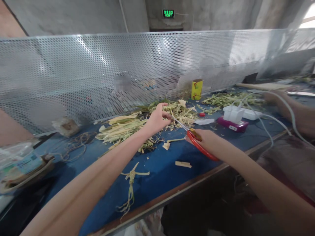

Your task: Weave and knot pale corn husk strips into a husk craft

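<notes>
My right hand [205, 140] is closed round the red handles of a pair of scissors [199, 146]. Their metal blades point up and left, towards the fingers of my left hand [158, 118]. Those left fingers are curled together at the edge of a heap of dry, pale plant leaves [182, 111]; what they pinch is too small to make out. Left of the heap lie long yellowish husk strips [123, 127]. Nearer the front edge rests a knotted figure of plant strips [131, 180], with a short cut piece of stalk [183, 164] to its right.
A perforated metal screen [98, 72] runs along the back of the blue table [157, 177]. A yellow can [197, 89] stands before it. At right are a purple tissue box [232, 124], white cables and another person's arm [292, 108]. Twine [76, 147] and a basket [27, 177] lie left.
</notes>
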The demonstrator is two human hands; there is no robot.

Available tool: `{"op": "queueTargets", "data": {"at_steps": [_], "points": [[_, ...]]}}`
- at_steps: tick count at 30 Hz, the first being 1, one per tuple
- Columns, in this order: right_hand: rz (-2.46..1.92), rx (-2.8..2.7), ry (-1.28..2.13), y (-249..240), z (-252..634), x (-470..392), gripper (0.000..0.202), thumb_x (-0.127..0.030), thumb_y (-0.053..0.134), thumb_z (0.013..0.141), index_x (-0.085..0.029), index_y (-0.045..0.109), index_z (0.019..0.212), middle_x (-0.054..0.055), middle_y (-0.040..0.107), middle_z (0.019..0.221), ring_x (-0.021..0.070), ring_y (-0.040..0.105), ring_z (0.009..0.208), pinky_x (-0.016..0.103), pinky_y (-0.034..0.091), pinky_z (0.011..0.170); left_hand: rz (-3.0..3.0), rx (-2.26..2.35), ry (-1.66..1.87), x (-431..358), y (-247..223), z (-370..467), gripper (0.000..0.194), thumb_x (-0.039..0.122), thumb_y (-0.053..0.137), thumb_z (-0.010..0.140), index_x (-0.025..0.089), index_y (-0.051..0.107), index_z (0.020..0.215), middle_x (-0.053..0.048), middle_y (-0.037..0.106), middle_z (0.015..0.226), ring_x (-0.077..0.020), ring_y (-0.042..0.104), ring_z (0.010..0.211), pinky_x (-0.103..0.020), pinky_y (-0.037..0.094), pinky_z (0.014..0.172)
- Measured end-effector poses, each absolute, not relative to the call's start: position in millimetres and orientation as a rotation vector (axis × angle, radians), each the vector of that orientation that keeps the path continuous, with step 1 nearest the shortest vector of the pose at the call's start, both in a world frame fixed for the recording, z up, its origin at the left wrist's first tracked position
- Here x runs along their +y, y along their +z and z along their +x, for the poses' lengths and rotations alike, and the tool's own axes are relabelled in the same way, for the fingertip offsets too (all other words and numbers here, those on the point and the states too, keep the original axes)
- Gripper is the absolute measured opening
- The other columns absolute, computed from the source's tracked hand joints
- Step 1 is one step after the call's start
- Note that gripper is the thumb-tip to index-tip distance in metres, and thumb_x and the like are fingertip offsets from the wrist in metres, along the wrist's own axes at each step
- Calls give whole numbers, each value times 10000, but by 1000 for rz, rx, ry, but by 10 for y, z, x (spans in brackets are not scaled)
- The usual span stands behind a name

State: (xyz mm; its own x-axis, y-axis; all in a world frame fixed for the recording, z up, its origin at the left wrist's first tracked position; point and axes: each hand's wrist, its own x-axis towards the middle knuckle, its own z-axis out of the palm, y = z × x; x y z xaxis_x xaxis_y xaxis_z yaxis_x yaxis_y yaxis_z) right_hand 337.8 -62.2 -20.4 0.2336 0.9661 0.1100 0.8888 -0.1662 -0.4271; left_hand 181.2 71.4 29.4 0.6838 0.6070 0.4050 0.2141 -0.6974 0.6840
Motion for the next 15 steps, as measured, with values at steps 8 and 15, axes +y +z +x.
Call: {"op": "queueTargets", "data": {"at_steps": [8,15], "points": [[-2380,-1602,129,-69,3514,-379,508,-568,303,807,-170,618,794,114,653,770,235,623,743,279,432,638,2106,701,805,961,265,1993,581,153,659,638,112,336,1120,8,638,665,-104,576,529,-260,457,596],[-2556,-1471,-30,-100,3500,-110,591,-538,290,802,-52,564,996,227,601,929,325,598,862,401,445,682,2049,805,811,955,328,1643,408,172,685,628,136,451,961,-1,633,641,-100,552,468,-258,466,515]]}}
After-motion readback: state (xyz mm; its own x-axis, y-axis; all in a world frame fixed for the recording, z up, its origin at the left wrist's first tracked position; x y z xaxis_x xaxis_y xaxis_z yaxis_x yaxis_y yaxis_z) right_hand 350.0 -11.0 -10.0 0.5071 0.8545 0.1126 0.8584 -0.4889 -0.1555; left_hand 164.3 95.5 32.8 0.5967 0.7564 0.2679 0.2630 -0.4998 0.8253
